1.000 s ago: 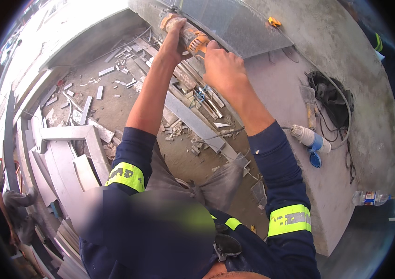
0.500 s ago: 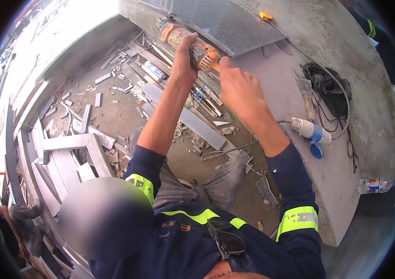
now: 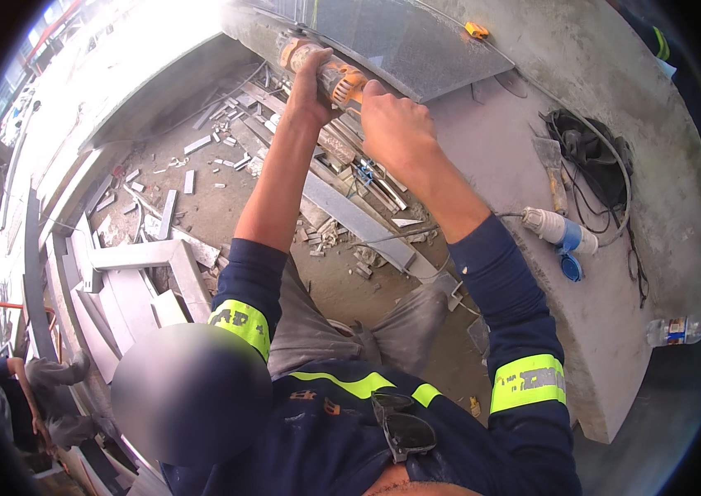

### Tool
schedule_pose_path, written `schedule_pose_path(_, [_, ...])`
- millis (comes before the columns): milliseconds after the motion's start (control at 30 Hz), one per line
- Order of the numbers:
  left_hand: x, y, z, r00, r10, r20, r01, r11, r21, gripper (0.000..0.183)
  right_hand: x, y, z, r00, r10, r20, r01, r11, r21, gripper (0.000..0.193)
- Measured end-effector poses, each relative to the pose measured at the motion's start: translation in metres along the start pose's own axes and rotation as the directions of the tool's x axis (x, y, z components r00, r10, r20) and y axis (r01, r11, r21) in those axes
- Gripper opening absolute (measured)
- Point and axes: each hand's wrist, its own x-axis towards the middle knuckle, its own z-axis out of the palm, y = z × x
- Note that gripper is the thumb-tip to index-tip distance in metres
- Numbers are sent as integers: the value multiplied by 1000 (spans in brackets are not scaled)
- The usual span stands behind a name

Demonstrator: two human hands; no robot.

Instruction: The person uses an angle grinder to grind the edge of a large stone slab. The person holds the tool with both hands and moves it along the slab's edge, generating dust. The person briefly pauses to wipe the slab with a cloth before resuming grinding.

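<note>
Orange-and-grey cylindrical power grinder (image 3: 349, 85) sits at the upper middle of the view, between both hands, its long axis slanting from the head at upper left to the rear end at lower right. Left hand (image 3: 311, 89), stretched forward, is nearer the head, fingers wrapped around the barrel; right hand (image 3: 400, 124), also outstretched, clasps the rear end, just below the flat dark-grey stone slab (image 3: 416, 51); contact between grinder and slab is unclear.

My left hand (image 3: 309, 97) and right hand (image 3: 400, 126) have shifted the grinder (image 3: 345, 85) back up alongside the slab (image 3: 420, 51), farther from its near corner than half a second ago.
</note>
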Motion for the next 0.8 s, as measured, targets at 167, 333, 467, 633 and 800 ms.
schedule_pose_path(167, [-35, -42, 24, 992, 120, 49, -120, 993, 17, 43, -41, 25, 1, 999, 35, 35, -37, 998, 56, 42])
schedule_pose_path(333, [-54, -57, 41, 991, 131, -21, -132, 989, -60, 33, -63, 38, 0, 999, 25, 32, -26, 999, 22, 40])
schedule_pose_path(467, [-36, -44, 29, 994, 96, -59, -95, 995, 19, 38, -46, 34, 3, 1000, -9, -3, 9, 999, 36, 40])
schedule_pose_path(633, [-9, -19, 7, 999, 24, -28, -21, 994, 107, 46, -15, 20, 5, 1000, -24, -3, 24, 998, 59, 38])
schedule_pose_path(800, [-1, 3, 5, 1000, -19, 4, 19, 1000, 9, 36, 9, 2, 3, 1000, -7, -9, 7, 1000, -3, 33])
